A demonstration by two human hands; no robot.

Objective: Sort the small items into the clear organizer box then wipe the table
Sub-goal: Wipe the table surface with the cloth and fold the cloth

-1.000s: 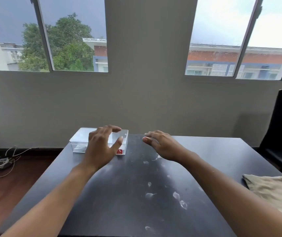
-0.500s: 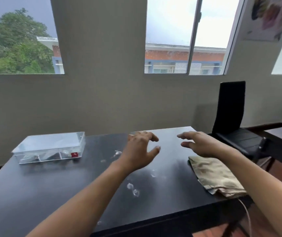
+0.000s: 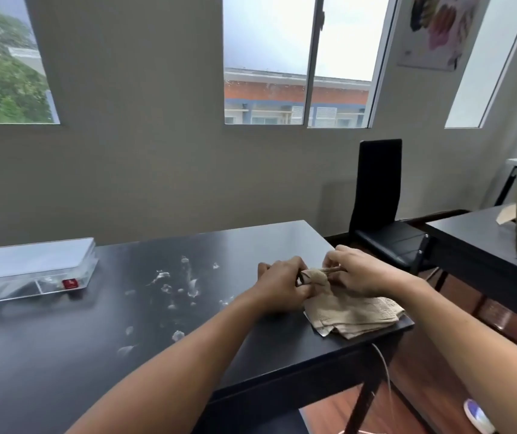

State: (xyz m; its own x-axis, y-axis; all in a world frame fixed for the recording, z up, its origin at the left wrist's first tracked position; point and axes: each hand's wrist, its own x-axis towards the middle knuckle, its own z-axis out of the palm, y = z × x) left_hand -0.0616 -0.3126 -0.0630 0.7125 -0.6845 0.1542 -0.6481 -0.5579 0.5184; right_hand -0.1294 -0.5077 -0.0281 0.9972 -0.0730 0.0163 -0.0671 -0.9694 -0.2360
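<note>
Both hands, left hand (image 3: 282,285) and right hand (image 3: 362,275), have a closed grip on the far edge of the tan cloth (image 3: 352,313) at the table's (image 3: 63,355) right edge (soft, light, likely best bunched there).

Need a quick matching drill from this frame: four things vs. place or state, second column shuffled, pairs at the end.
Things:
1. clear organizer box
2. beige cloth
3. white smudges
4. black chair

Place or state:
A. pinched at its far edge by both hands
B. behind the table's right end
C. lid shut, left on the table
D. scattered mid-table

Pairs: 1-C, 2-A, 3-D, 4-B
</note>
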